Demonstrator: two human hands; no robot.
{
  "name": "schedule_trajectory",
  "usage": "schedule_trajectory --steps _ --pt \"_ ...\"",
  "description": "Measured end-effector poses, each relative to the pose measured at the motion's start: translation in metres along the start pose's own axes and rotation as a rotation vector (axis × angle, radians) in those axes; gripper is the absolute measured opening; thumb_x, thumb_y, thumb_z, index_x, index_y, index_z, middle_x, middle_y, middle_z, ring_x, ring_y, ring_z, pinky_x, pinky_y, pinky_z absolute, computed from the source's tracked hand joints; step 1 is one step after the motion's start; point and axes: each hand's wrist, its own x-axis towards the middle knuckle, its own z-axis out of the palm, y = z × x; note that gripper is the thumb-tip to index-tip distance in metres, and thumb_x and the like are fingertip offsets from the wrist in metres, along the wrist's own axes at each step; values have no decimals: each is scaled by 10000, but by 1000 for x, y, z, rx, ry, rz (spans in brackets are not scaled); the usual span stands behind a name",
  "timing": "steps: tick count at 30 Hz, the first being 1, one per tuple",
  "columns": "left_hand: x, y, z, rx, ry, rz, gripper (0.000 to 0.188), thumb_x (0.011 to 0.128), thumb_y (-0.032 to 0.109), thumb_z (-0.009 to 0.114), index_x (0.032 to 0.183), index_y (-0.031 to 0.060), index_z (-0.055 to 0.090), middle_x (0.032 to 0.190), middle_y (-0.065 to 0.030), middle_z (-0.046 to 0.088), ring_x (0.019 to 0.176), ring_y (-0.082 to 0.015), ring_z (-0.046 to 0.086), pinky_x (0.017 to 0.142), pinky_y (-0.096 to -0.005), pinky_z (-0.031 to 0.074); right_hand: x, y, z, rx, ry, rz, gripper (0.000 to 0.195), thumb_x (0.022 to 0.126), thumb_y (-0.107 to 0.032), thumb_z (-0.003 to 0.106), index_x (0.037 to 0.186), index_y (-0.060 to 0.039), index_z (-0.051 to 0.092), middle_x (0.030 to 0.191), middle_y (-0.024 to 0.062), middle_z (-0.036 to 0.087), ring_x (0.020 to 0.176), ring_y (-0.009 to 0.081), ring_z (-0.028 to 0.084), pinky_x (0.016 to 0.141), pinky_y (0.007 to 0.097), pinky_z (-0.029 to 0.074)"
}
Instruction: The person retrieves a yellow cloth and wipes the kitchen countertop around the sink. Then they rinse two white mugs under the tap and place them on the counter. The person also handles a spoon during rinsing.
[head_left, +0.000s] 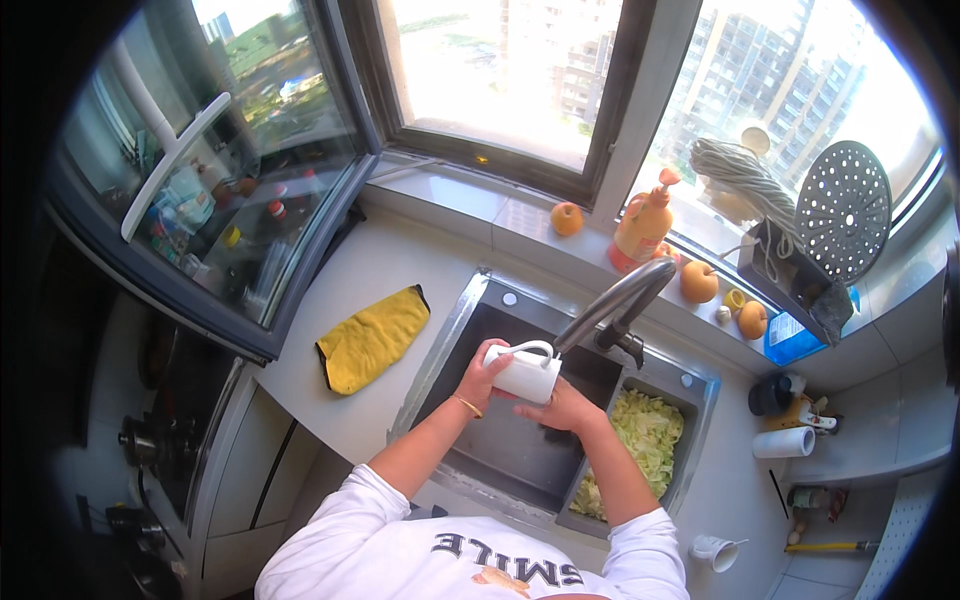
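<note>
A white mug (526, 376) lies tilted on its side between my hands, above the large basin of the dark sink (510, 457). My left hand (478, 381) grips one end of it, the thumb on its wall and a bracelet at the wrist. At the other end my right hand (564, 407) supports it from below with the fingers partly hidden. The mug's handle points up towards the metal faucet (619, 300), whose spout ends close behind it. Chopped cabbage (646, 439) fills the smaller basin beside my right forearm.
A folded yellow cloth (375, 339) lies on the counter to the left, near the open window sash (300, 300). Along the sill stand an orange pump bottle (641, 231), several fruits (698, 282) and a dark caddy (784, 274). A second white cup (715, 553) and a paper roll (784, 442) are at right.
</note>
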Motion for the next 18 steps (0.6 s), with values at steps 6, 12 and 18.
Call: schedule_trajectory --steps 6,12,18 --pt "5 -3 20 -76 96 137 483 856 339 768 1213 176 488 1154 -50 547 1018 -243 626 688 -418 608 -1 66 34 766 578 227 519 1057 -464 446 992 -22 711 1017 76 688 1083 165 570 947 323 443" --pt "11 -18 28 818 114 889 609 686 185 868 1179 153 512 1195 -139 464 1218 -347 504 1016 -449 454 27 48 57 1404 904 307 652 1034 -608 309 1378 -84 489 1319 87 578 1238 241 530 1069 390 406" --pt "-3 -3 50 936 -226 912 537 696 186 831 1162 151 567 1275 -134 442 1289 -373 454 1081 -465 402 28 75 56 1916 900 168 887 914 -811 226 1356 -103 525 1251 101 632 1123 321 612 967 469 507"
